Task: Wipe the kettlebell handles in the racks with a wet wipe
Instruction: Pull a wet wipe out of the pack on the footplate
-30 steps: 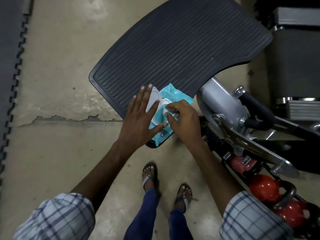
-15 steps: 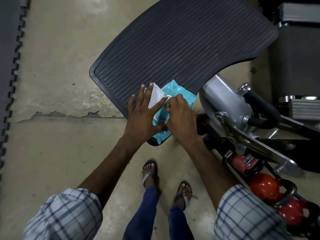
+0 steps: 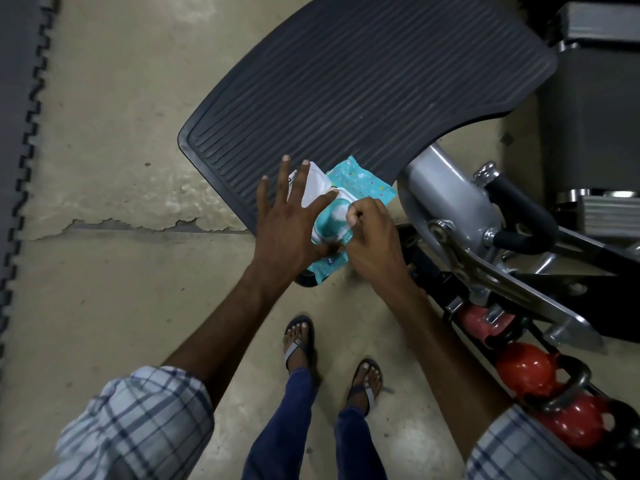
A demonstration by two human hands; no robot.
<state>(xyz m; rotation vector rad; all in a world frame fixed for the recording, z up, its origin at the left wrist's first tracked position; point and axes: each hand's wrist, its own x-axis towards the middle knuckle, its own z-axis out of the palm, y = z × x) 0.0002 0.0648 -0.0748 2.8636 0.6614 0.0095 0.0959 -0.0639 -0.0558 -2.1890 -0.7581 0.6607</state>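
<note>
Where left hand [image 3: 287, 233] rests, wipe pack [image 3: 363, 185] on footplate [image 3: 363, 81], kettlebells [image 3: 523, 372] nearby.

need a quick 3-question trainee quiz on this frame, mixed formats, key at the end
1. True or false: the lid of the wipe pack is flipped open.
2. Which hand presses on the pack with straight fingers?
3. The red kettlebells are: A) at the lower right of the view, B) on the ribbed footplate, C) in the person's hands.
Key: 1 true; 2 the left hand; 3 A.
</note>
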